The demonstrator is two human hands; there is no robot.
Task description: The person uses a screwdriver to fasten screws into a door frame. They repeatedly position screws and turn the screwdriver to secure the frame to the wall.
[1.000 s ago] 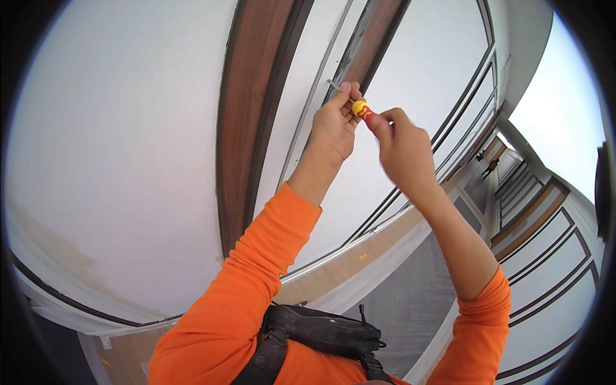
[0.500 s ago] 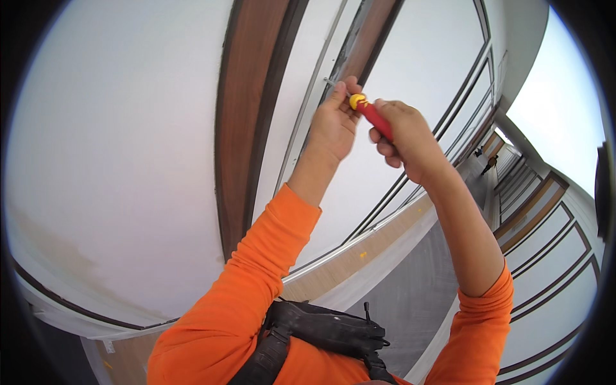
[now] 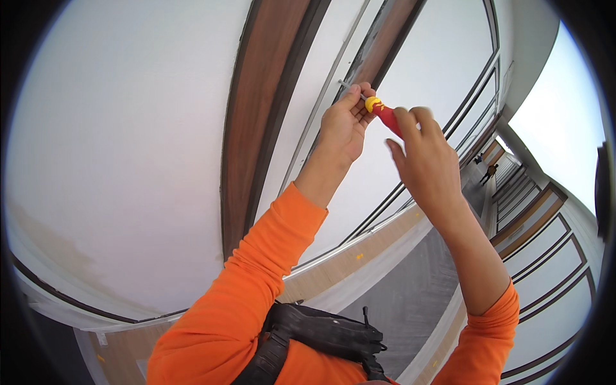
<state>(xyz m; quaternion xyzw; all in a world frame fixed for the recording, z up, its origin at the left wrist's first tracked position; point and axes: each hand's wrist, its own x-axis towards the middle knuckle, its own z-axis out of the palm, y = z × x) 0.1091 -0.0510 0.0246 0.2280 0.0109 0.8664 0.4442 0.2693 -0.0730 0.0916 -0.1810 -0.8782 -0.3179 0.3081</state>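
Observation:
A screwdriver (image 3: 386, 119) with a red and yellow handle points up and left at a metal strip (image 3: 366, 61) set in the wall beside a dark wood-look panel. My left hand (image 3: 343, 128) is closed on its thin shaft, just ahead of the yellow collar. At the shaft's far end, a small screw head (image 3: 341, 82) seems to show near the strip's edge; the exact contact is too small to tell. My right hand (image 3: 428, 160) is loosened around the handle's rear, thumb spread away from the fingers. Those fingers partly cover the handle.
Brown trim (image 3: 266, 109) runs down the white wall (image 3: 128, 128) on my left. A black bag (image 3: 324, 330) hangs at my front. Below lies grey flooring (image 3: 398, 289) with a pale covering strip along the wall. Far down the corridor a person (image 3: 490, 172) stands.
My right hand has loosened from the screwdriver handle, its thumb and fingers spreading apart. My left hand keeps its hold on the shaft. The view has shifted slightly.

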